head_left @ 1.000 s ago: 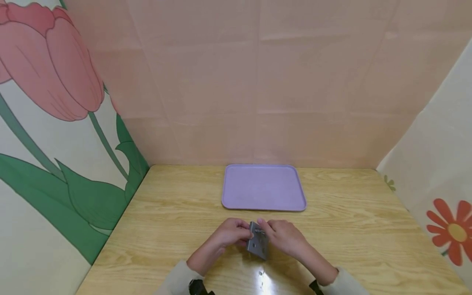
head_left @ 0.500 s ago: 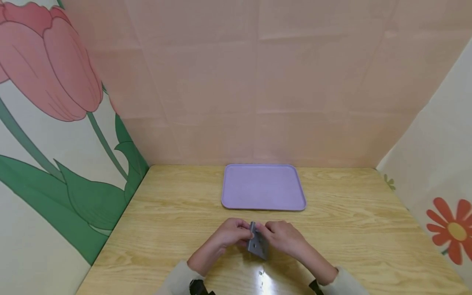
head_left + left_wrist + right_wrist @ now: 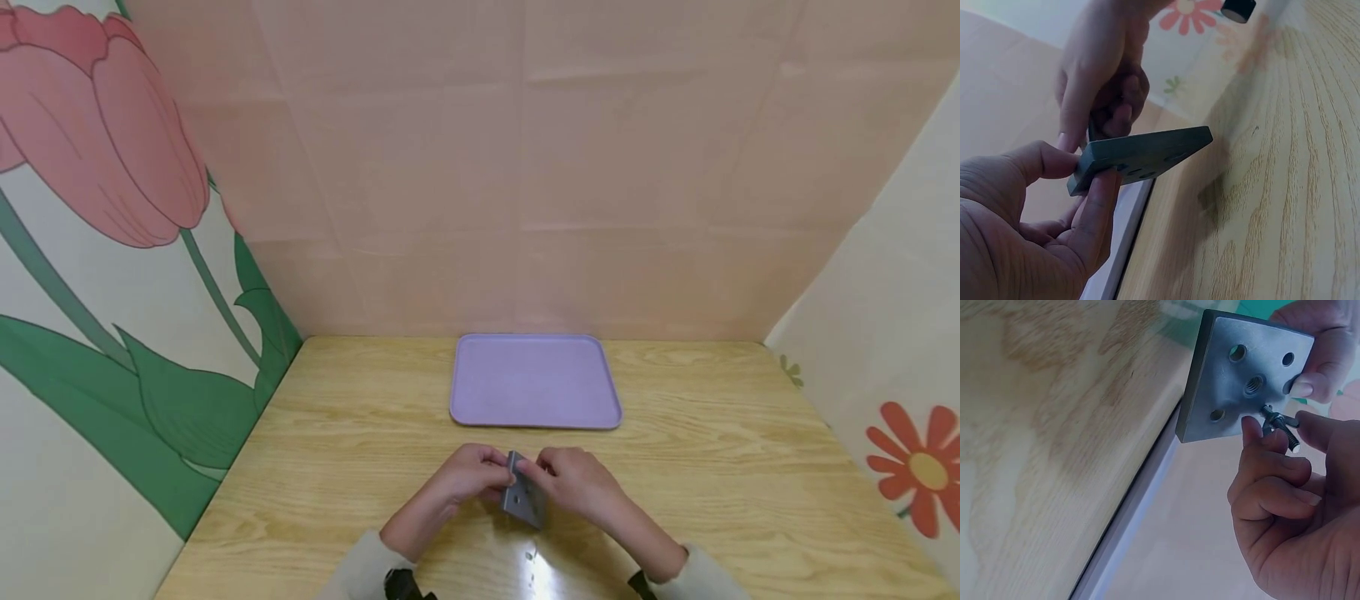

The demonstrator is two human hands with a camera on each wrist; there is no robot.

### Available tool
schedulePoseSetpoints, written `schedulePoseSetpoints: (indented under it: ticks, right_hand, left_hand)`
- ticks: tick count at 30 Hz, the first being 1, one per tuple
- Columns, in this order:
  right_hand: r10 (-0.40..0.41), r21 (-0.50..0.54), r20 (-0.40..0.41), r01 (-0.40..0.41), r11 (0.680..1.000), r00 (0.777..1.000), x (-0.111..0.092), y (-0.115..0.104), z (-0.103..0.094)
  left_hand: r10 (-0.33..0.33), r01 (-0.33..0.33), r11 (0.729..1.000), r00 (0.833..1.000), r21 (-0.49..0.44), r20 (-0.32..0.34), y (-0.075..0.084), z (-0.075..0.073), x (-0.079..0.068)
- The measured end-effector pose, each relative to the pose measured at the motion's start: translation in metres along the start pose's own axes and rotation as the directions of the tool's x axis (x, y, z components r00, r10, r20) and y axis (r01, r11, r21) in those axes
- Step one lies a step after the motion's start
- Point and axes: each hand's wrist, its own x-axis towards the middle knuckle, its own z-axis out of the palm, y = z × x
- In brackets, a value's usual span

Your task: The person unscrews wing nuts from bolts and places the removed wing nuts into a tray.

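A square grey metal plate [image 3: 522, 500] with several round holes is held tilted above the table between both hands. My left hand [image 3: 472, 473] pinches it by one corner edge, thumb on one side and fingers on the other, as the left wrist view shows. A threaded bolt [image 3: 1293, 445] sticks out of a hole near the plate's edge, with a small wing nut [image 3: 1277, 420] on it. The thumb and index finger of my right hand [image 3: 1297, 494] pinch this wing nut, the other fingers curled below. From the head view, the right thumb covers bolt and nut.
A light purple tray [image 3: 536, 382] lies flat on the wood-grain table [image 3: 360, 400], just beyond the hands. Behind it rises a pink-beige backdrop [image 3: 517, 167]. Flower-printed panels stand on the left [image 3: 187, 408] and right [image 3: 862, 333] sides.
The right thumb and fingers have shifted slightly around the wing nut, which was visible in the head view a second ago and is now covered. The left hand and the plate stay in place.
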Motion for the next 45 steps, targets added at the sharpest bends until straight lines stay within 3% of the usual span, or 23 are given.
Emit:
schedulePoseSetpoints:
  ticks: [15,29,35,45]
  right_hand:
    - [-0.152,-0.067,-0.087,0.146,0.987,0.985,0.0003,0.0010,-0.0008]
    - [-0.333,-0.186,-0.135,0.307,0.934,0.933,-0.0004,0.0018,0.0004]
    - [-0.373,-0.211,-0.149,0.339,0.917,0.916,-0.0011,0.0021,0.0014]
    - [-0.381,-0.212,-0.143,0.348,0.913,0.913,-0.0002,0.0024,0.0012]
  left_hand:
    - [0.021,-0.021,1.000,1.000,-0.011,-0.001,-0.0008,0.0003,0.0007]
    - [0.014,-0.014,1.000,1.000,-0.014,0.000,0.0014,-0.0010,0.0000]
    - [0.012,-0.012,1.000,1.000,-0.002,0.000,0.0021,-0.0016,-0.0015]
    - [0.009,-0.009,1.000,1.000,-0.009,0.001,0.0023,-0.0018,-0.0013]
